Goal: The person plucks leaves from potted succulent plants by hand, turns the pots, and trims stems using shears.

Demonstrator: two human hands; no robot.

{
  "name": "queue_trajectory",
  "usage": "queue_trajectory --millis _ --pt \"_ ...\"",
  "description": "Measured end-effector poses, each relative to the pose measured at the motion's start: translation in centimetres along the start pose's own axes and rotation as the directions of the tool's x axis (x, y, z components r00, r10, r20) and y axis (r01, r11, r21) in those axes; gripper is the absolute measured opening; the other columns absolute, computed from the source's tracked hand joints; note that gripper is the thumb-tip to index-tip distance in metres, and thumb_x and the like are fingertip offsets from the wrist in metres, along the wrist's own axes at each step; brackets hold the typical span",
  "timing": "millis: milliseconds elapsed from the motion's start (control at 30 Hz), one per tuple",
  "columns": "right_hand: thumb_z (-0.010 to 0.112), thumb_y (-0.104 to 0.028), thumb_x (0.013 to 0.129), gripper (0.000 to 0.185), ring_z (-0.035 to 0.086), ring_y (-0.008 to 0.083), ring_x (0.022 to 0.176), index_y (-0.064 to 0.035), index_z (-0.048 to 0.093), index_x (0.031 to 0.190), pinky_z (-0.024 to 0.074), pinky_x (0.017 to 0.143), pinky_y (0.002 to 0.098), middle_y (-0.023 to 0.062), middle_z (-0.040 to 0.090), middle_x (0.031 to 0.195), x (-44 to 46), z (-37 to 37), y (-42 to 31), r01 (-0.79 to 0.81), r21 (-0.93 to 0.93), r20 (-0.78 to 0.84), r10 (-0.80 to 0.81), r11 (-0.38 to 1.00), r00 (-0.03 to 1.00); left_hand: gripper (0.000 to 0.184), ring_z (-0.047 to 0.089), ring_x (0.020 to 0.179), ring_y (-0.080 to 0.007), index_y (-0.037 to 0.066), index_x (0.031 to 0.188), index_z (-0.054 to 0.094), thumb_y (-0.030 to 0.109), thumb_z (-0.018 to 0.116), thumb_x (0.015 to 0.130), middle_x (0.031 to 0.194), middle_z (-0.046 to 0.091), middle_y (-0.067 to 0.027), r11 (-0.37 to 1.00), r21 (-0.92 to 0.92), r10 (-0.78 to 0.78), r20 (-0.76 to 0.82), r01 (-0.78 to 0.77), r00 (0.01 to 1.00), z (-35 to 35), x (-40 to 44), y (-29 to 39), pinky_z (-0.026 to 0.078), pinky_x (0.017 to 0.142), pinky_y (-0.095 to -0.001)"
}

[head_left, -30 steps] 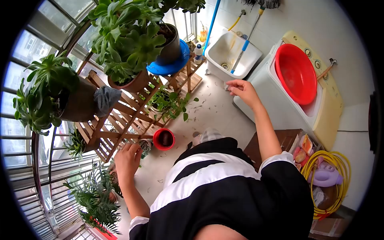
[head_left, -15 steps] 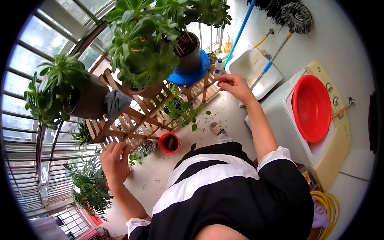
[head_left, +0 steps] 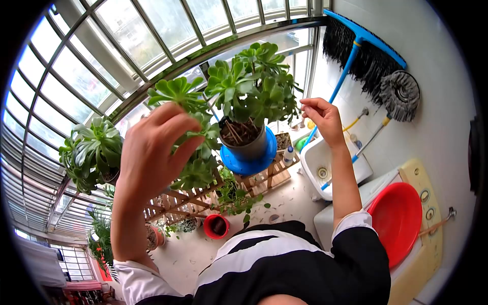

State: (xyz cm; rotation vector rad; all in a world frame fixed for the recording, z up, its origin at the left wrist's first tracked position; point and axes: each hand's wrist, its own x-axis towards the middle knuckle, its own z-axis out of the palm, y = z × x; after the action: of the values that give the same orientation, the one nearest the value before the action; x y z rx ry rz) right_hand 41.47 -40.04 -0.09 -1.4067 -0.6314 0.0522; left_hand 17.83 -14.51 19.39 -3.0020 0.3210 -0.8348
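Note:
My left hand is raised in front of a leafy succulent, covering part of it. Its fingers are bent, with a gap between thumb and forefinger and nothing visible in it. My right hand is at the right edge of a larger succulent, close to its leaves. Thumb and forefinger point at the plant, slightly apart; I see nothing held, and cannot tell if they touch a leaf. That succulent grows in a grey pot on a blue dish on a wooden plant stand.
Another succulent stands at left by the barred window. A red pot is on the floor. At right are a broom, a mop, a white sink and a red basin on a washing machine.
My left hand has risen from beside the stand's lower left to in front of the plants. My right hand has come close to the large succulent's leaves. The view has tilted up toward the window.

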Motion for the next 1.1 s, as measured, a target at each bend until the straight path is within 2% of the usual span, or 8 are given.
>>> queue_trajectory --millis 167,367,433,567,600,767,800,1100 --pt "0.063 -0.001 0.093 0.016 0.063 0.0077 0.086 -0.0044 0.073 0.106 0.0493 0.077 0.0201 0.0016 0.068 0.096 4.7 1.8 0.0 0.218 -0.134 -0.070 -0.228 0.967 0.971 0.010 0.065 0.095 -0.0268 0.007 0.095 0.072 0.011 0.070 0.086 0.100 0.065 -0.0092 0.985 -0.172 0.036 0.210 0.001 0.977 5.0 8.4 -0.2 0.052 0.081 -0.0379" --pt "0.056 -0.003 0.096 0.026 0.065 0.0092 0.094 -0.0007 0.065 0.120 0.0507 0.083 0.0229 0.0060 0.071 0.102 7.9 4.2 1.5 0.079 -0.023 0.066 -0.077 0.997 0.995 0.018 0.046 0.130 -0.0303 0.019 0.098 0.078 0.021 0.063 0.089 0.141 0.050 -0.0090 0.935 0.349 -0.171 0.282 0.065 0.944 12.9 14.9 -0.9 0.039 0.104 -0.0445" --pt "0.050 0.001 0.095 0.034 0.065 0.0123 0.100 -0.0005 0.057 0.128 0.0506 0.088 0.0255 0.0084 0.070 0.108 8.6 5.0 1.5 0.064 -0.021 0.088 -0.062 0.998 0.994 0.019 0.044 0.131 -0.0315 0.017 0.097 0.078 0.019 0.063 0.085 0.141 0.048 -0.0100 0.931 0.334 -0.261 0.318 0.151 0.911 14.5 16.3 -1.3 0.036 0.106 -0.0465" --pt "0.044 0.000 0.085 0.046 0.063 0.0366 0.114 0.0000 0.046 0.131 0.0473 0.100 0.0423 0.0240 0.065 0.118 10.2 6.4 2.1 0.212 -0.157 0.187 -0.182 0.965 0.965 0.025 0.043 0.131 -0.0319 0.016 0.102 0.078 0.019 0.064 0.081 0.142 0.045 -0.0102 0.872 0.414 -0.442 0.431 0.263 0.787 16.5 18.1 -2.1 0.033 0.108 -0.0487" --pt "0.044 0.000 0.085 0.046 0.063 0.0366 0.114 0.0000 0.046 0.131 0.0473 0.100 0.0423 0.0240 0.065 0.118 10.5 6.6 2.1 0.214 -0.153 0.184 -0.185 0.965 0.965 0.022 0.043 0.132 -0.0311 0.029 0.098 0.078 0.024 0.065 0.082 0.148 0.041 -0.0064 0.838 0.493 -0.468 0.431 0.233 0.772 17.0 18.3 -2.3 0.034 0.107 -0.0465" --pt "0.045 -0.002 0.085 0.070 0.049 0.0430 0.131 -0.0022 0.020 0.149 0.0374 0.110 0.0419 0.0318 0.049 0.138 12.1 6.8 3.0 0.071 -0.100 0.384 -0.028 0.992 0.923 0.025 0.047 0.126 -0.0277 0.032 0.104 0.077 0.025 0.066 0.083 0.138 0.047 -0.0061 0.770 0.636 -0.424 0.450 0.051 0.786 17.5 18.7 -3.6 0.034 0.105 -0.0445" --pt "0.041 0.005 0.080 0.080 0.042 0.0360 0.139 -0.0031 0.011 0.154 0.0310 0.115 0.0373 0.0300 0.045 0.144 12.3 6.7 2.2 0.043 -0.085 0.416 -0.004 0.995 0.909 0.026 0.046 0.127 -0.0281 0.032 0.108 0.076 0.027 0.066 0.084 0.139 0.046 -0.0061 0.800 0.597 -0.410 0.479 0.054 0.777 17.4 18.8 -3.9 0.034 0.106 -0.0449" --pt "0.045 0.005 0.077 0.090 0.041 0.0279 0.137 -0.0028 0.001 0.156 0.0354 0.109 0.0322 0.0257 0.035 0.154 12.8 6.6 0.6 -0.325 0.229 0.526 0.164 0.918 0.834 0.039 0.036 0.137 -0.0316 0.036 0.124 0.069 0.032 0.067 0.085 0.150 0.038 -0.0074 0.863 0.480 -0.431 0.543 0.155 0.720 18.6 19.4 -5.6 0.032 0.110 -0.0466"
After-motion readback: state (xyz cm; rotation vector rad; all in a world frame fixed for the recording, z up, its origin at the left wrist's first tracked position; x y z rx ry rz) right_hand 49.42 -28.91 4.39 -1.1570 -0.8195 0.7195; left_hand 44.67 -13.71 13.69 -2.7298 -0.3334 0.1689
